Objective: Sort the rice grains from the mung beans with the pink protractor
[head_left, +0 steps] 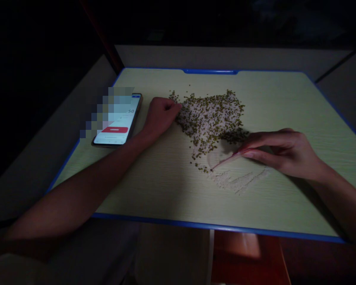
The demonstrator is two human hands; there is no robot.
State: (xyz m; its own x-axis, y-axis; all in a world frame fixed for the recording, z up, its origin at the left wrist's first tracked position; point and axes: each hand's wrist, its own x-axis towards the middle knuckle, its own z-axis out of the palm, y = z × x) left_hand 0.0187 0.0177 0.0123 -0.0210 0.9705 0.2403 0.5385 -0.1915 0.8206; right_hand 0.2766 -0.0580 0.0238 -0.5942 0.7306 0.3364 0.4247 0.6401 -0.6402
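A mixed pile of green mung-bean-like seeds and small pale grains [209,116] is spread across the middle of the table. My left hand [160,114] rests at the pile's left edge, its fingers curled closed. Whatever may be inside those fingers is hidden. My right hand [280,152] is to the right of the pile, pinching a thin pinkish stick [225,161] between thumb and fingers. The stick's tip points down and left, touching or just over a few green seeds. Below it lies a thin streak of pale grains [237,183].
A lit smartphone [114,135] lies on the table's left side, beyond my left forearm. The light wood-grain table [166,186] has a blue rim with a raised blue strip [210,72] at the far edge. Under the near edge is a reddish-orange object [246,257]. Surroundings are dark.
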